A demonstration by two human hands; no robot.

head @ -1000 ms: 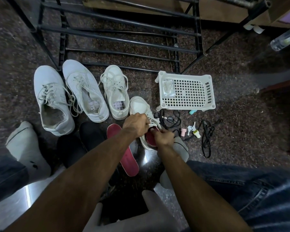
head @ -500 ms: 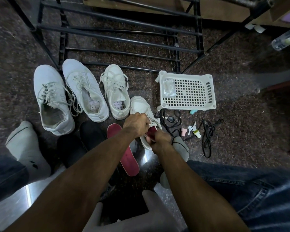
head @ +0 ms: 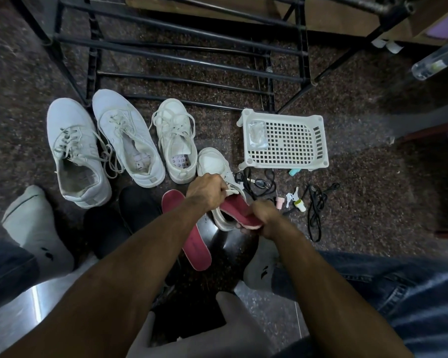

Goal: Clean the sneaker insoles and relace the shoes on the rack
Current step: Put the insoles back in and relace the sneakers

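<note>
My left hand (head: 207,189) grips the tongue and laces of a small white sneaker (head: 212,164) on the floor. My right hand (head: 268,215) grips the heel end of a red insole (head: 237,209), which sticks partly out of that sneaker's opening. A second red insole (head: 192,236) lies flat on the floor just left of it. Three more white sneakers stand in a row to the left: a large one (head: 73,151), a second large one (head: 126,135) and a small one (head: 176,140), all with loose laces.
A black metal shoe rack (head: 181,45) stands behind the shoes. A white plastic basket (head: 285,140) sits at the right, with black laces (head: 316,208) and small bottles (head: 299,204) beside it. Dark insoles (head: 137,208) lie near my socked feet (head: 36,228).
My right hand has pulled the red insole back and up, so more of it shows outside the sneaker. My left hand keeps its hold on the tongue.
</note>
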